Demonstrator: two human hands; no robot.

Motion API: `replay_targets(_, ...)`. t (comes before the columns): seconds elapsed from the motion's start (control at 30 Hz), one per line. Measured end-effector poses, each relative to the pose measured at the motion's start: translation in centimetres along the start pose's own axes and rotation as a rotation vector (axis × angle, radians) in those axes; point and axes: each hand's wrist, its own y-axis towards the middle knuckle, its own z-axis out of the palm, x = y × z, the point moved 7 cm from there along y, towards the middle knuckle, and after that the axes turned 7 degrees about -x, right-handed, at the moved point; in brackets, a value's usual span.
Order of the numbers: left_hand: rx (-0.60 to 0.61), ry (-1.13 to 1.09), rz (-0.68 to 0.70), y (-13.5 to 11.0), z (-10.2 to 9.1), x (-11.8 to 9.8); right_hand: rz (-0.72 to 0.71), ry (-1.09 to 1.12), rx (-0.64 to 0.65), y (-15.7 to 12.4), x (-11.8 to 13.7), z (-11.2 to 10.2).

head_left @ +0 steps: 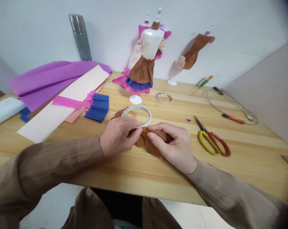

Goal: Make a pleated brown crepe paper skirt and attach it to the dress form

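Observation:
Both my hands meet at the middle of the wooden table (241, 159) over a crumpled piece of brown crepe paper (144, 140). My left hand (118, 135) pinches the paper's left side, fingers closed. From the right, my right hand (174, 144) grips the same brown paper, thumb pressed on its folds. A white roll of tape (137, 115) lies just behind my fingers, touching the paper.
Yellow-and-red scissors (212, 140) lie to the right. Folded blue paper (97, 107), pink strips and cream and purple sheets (50, 79) cover the left. A small mannequin in a paper dress (145, 58) stands at the back, a second one (194, 54) beside it. A cable (227, 106) lies far right.

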Motion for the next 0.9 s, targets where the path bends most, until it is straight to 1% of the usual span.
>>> replay_targets(0.07, 0.003, 0.005, 0.0, 0.0, 0.1, 0.0, 0.082, 0.033, -0.001, -0.1, -0.4, 0.1)
replay_targets(0.13, 0.011, -0.004, -0.007, 0.0, 0.2, 0.0, 0.053, 0.037, -0.004, -0.1, -0.2, 0.2)
replay_targets(0.17, 0.015, -0.01, -0.011, 0.0, 0.2, 0.0, 0.005, 0.023, 0.0, -0.2, 0.1, 0.3)
replay_targets(0.23, 0.018, -0.03, -0.016, 0.0, 0.2, 0.0, -0.146, -0.04, 0.007, -0.4, 0.9, 0.4)
replay_targets(0.33, 0.024, -0.075, -0.031, 0.0, 0.2, -0.1, -0.45, -0.262, -0.017, -1.0, 2.2, 0.4)
replay_targets(0.4, 0.018, -0.099, -0.048, 0.0, 0.1, 0.0, -0.609, -0.421, -0.047, -1.5, 2.6, 0.4)
replay_targets(0.47, 0.007, -0.12, -0.063, 0.0, 0.0, 0.0, -0.692, -0.513, -0.056, -1.8, 2.7, 0.5)
replay_targets(0.53, 0.004, -0.147, -0.076, 0.0, 0.0, 0.1, -0.74, -0.538, -0.054, -1.9, 3.0, 0.5)
replay_targets(0.57, 0.005, -0.157, -0.078, 0.0, 0.0, 0.1, -0.734, -0.526, -0.054, -1.8, 3.1, 0.4)
replay_targets(0.6, 0.009, -0.161, -0.079, 0.0, 0.1, 0.1, -0.688, -0.489, -0.053, -1.6, 3.2, 0.2)
replay_targets(0.63, 0.011, -0.158, -0.082, 0.0, 0.1, 0.1, -0.602, -0.432, -0.052, -1.2, 3.0, -0.1)
replay_targets(0.77, -0.004, -0.135, -0.091, 0.0, 0.0, 0.2, -0.107, -0.167, -0.045, 0.3, 1.0, -0.9)
replay_targets(0.83, -0.012, -0.137, -0.086, 0.0, 0.0, 0.3, 0.052, -0.085, -0.026, 0.4, 0.1, -0.8)
replay_targets(0.9, -0.006, -0.137, -0.077, 0.0, 0.1, 0.3, 0.151, -0.021, 0.012, 0.2, -0.5, -0.3)
